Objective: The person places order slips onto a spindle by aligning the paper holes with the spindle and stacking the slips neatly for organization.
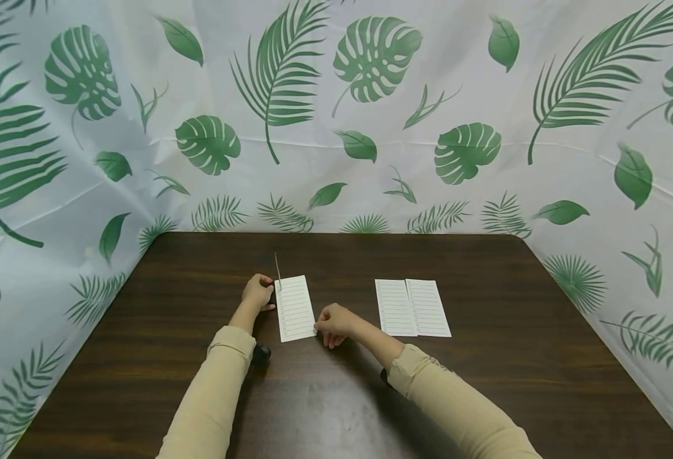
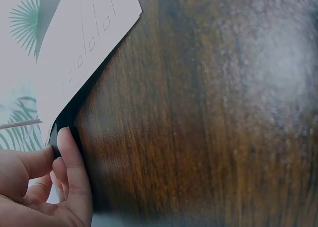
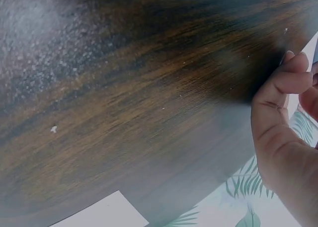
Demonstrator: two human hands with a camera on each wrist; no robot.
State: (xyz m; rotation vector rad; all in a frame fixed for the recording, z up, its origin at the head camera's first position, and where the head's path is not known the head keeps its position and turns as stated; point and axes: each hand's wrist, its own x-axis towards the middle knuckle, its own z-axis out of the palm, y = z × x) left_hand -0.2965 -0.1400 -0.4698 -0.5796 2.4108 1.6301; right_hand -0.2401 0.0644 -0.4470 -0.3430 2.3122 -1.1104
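A white checklist sheet [image 1: 296,309], ruled with lines and small boxes, is held between both hands left of the table's middle. My left hand [image 1: 258,293] pinches its left edge near the top corner; in the left wrist view that hand's fingertips [image 2: 64,137] meet at the paper's edge, with a dark gap under the sheet. With thumb and fingers, my right hand [image 1: 334,324] grips the lower right corner. Against the sheet's top left part lies a thin brownish stick [image 1: 277,268], its far end sticking out past the top edge.
Two similar lined sheets, one on the left [image 1: 396,308] and one on the right [image 1: 428,308], lie side by side on the dark wood table [image 1: 514,357]. A leaf-patterned curtain [image 1: 313,159] hangs behind the table and along its sides.
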